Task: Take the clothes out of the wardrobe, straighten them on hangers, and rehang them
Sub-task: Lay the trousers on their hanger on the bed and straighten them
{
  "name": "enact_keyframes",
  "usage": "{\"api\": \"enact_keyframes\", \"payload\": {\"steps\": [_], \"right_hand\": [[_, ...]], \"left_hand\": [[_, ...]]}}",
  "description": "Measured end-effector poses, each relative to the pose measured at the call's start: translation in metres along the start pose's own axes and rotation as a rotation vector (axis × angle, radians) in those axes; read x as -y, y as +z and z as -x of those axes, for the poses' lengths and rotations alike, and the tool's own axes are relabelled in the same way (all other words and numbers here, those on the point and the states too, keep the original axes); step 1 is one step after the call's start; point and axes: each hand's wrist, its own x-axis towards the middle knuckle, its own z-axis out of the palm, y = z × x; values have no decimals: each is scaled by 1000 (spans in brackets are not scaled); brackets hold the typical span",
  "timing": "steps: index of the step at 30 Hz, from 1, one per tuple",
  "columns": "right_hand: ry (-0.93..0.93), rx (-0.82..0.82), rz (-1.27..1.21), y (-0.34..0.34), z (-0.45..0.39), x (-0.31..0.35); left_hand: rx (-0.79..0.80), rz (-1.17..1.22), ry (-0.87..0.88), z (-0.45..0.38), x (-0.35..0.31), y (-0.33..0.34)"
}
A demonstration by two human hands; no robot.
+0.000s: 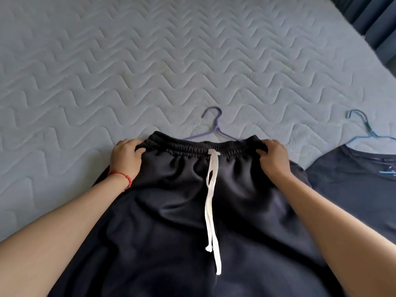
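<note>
Black trousers (171, 206) with an elastic waistband and a white drawstring (211, 202) lie flat on a grey quilted mattress (150, 61). My left hand (126, 157) grips the waistband's left end, and my right hand (274, 157) grips its right end. A purple wire hanger (215, 127) lies just beyond the waistband, its lower part hidden under the cloth.
At the right, a dark shirt (353, 174) lies on a blue wire hanger (366, 129) on the mattress. Dark curtains (372, 20) fill the top right corner past the bed's edge. A red bracelet sits on my left wrist.
</note>
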Motion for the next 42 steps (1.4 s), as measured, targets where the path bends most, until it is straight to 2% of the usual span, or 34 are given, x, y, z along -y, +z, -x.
{"api": "enact_keyframes", "payload": {"steps": [4, 9, 14, 16, 18, 21, 23, 25, 28, 33, 36, 39, 42], "right_hand": [[-51, -46, 45, 12, -21, -7], [-83, -107, 16, 21, -40, -2], [-64, -60, 135, 14, -35, 3], [-28, -7, 195, 1, -23, 11], [-60, -28, 140, -15, 4, 19], [-192, -145, -56, -32, 81, 19], [-190, -178, -261, -32, 148, 15], [-86, -129, -442, -23, 216, 12], [123, 3, -572, -3, 309, 11], [412, 271, -532, 27, 426, 21], [548, 416, -506, 40, 469, 37], [595, 495, -532, 45, 483, 50], [644, 561, -554, 48, 476, 62]], "left_hand": [[-84, 10, -23, -17, 2, 24], [-124, -2, 27, -41, 6, 32], [-140, -190, -15, -28, -4, 22], [-190, -131, -43, -1, -8, 7], [-245, -23, 13, 43, -13, -11], [-174, 74, 180, 134, -18, -31], [-101, 87, 200, 196, -17, -39], [-54, 94, 130, 254, -11, -47], [-25, 53, -12, 323, 9, -63], [-3, -121, -266, 401, 47, -95], [123, -127, -438, 420, 62, -112], [227, -59, -525, 423, 63, -127], [345, -133, -486, 428, 59, -129]]}}
